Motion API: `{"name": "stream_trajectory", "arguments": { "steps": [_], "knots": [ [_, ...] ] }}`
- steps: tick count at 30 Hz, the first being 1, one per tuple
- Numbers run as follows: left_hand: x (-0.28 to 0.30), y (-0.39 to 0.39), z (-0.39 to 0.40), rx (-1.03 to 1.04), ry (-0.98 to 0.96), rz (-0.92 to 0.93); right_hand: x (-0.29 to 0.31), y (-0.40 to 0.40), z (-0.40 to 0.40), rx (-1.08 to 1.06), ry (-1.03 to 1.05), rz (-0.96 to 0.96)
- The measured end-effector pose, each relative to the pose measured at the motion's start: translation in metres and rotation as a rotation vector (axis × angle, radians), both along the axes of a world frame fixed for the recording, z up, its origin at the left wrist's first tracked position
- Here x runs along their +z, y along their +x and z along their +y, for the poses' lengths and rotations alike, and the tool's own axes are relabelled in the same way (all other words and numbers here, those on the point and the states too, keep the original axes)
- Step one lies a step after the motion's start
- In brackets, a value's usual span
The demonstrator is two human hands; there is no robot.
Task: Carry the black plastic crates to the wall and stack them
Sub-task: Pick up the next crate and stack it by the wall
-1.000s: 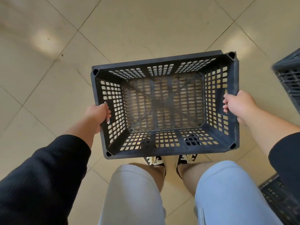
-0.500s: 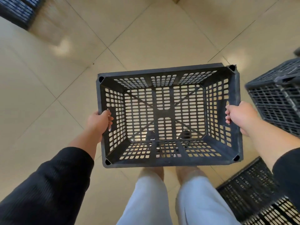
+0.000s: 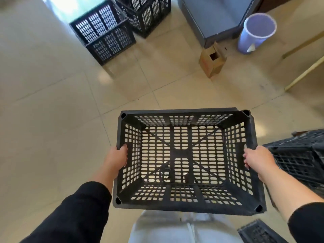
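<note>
A black plastic crate, open side up, empty, its walls and base pierced with slots, is being held above the tiled floor. Its left wall is being gripped by the left hand, fingers curled over the rim; its right wall by the right hand, likewise curled. Near the floor's far edge, two stacks of black crates are standing, seemingly empty. A cardboard box is standing open beside a lilac bin.
</note>
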State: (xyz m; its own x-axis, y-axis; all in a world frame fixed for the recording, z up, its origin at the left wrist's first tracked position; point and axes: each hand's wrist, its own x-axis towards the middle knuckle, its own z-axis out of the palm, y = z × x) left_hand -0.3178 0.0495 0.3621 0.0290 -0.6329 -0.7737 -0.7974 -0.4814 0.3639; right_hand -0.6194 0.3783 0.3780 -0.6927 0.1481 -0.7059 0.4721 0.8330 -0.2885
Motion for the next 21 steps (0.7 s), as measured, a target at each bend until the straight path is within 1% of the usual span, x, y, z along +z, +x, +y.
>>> {"name": "stream_trajectory", "arguments": {
  "steps": [2,4,6,9,10,12,15,18,21],
  "knots": [
    [0.024,0.016,0.016,0.057,-0.018,-0.011,0.009,-0.005,-0.002,0.063,-0.005,-0.006],
    [0.041,0.039,0.034,0.144,-0.039,-0.002,0.0,-0.016,0.001,0.162,-0.012,0.002],
    [0.055,0.066,0.055,0.229,-0.065,0.028,0.004,-0.02,-0.007,0.266,-0.011,0.031],
    [0.077,0.113,0.095,0.382,-0.109,0.063,-0.018,-0.031,-0.023,0.448,-0.036,0.015],
    [0.084,0.131,0.11,0.437,-0.127,0.062,-0.006,-0.021,-0.035,0.524,-0.028,0.024],
    [0.096,0.169,0.139,0.536,-0.158,0.042,0.028,0.011,-0.062,0.613,-0.069,0.04],
    [0.108,0.227,0.183,0.699,-0.181,0.01,0.093,0.085,-0.102,0.759,-0.105,0.012],
    [0.119,0.284,0.231,0.886,-0.216,-0.008,0.112,0.146,-0.13,0.928,-0.11,-0.011],
    [0.123,0.341,0.283,1.061,-0.231,-0.009,0.118,0.212,-0.153,1.082,-0.111,0.005]
  ]
}}
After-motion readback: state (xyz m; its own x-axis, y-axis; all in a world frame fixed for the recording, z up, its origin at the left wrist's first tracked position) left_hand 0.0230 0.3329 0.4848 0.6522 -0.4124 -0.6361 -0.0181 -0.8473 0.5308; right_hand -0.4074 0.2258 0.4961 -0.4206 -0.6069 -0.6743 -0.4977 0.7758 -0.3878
